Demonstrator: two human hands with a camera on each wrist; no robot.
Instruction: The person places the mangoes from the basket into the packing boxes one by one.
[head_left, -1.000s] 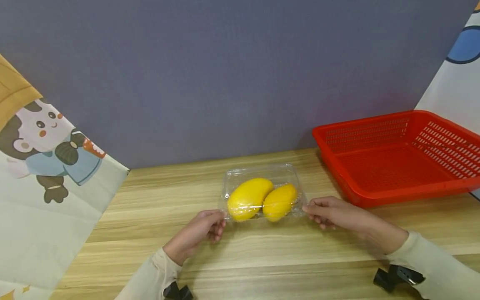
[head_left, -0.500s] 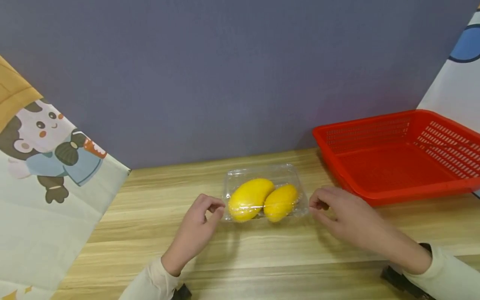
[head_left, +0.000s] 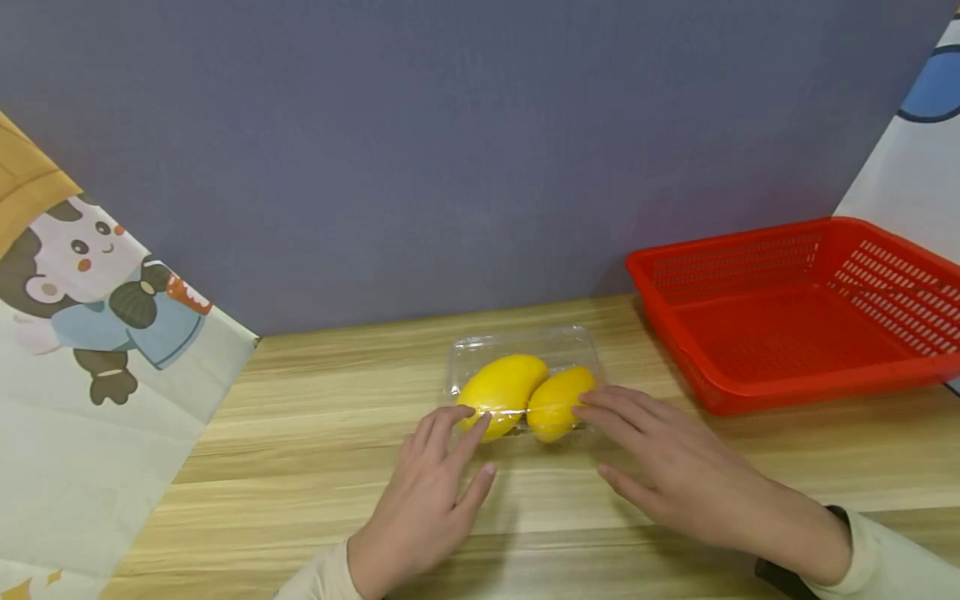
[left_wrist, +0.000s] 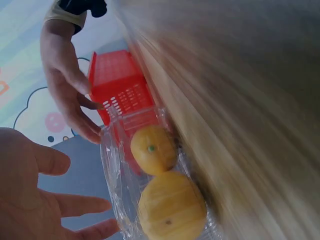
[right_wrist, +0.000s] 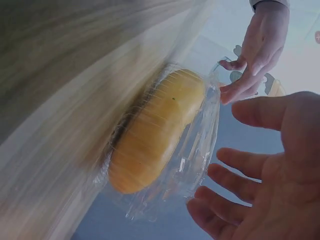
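A clear plastic clamshell box [head_left: 517, 342] lies on the table with two yellow mangoes inside, a larger mango [head_left: 501, 387] on the left and a smaller mango [head_left: 558, 400] on the right. At its near left side, the left hand [head_left: 423, 492] has spread fingers whose tips lie over the lid's front edge. The right hand [head_left: 667, 458] reaches over the near right corner with its fingers extended. In the right wrist view its fingertips come up to the lid of the box [right_wrist: 192, 155]; whether they press on it I cannot tell. Neither hand grips anything.
A red plastic basket [head_left: 795, 333] with slotted sides stands right of the box. A grey-blue panel [head_left: 420, 183] rises behind the wooden table [head_left: 285, 467]. Printed sheets with cartoon figures [head_left: 112, 292] border the left and right sides.
Both hands have let go of the box's front corners, lifted, and moved inward over its front edge with fingers straightening. The box and mangoes have stayed in place.
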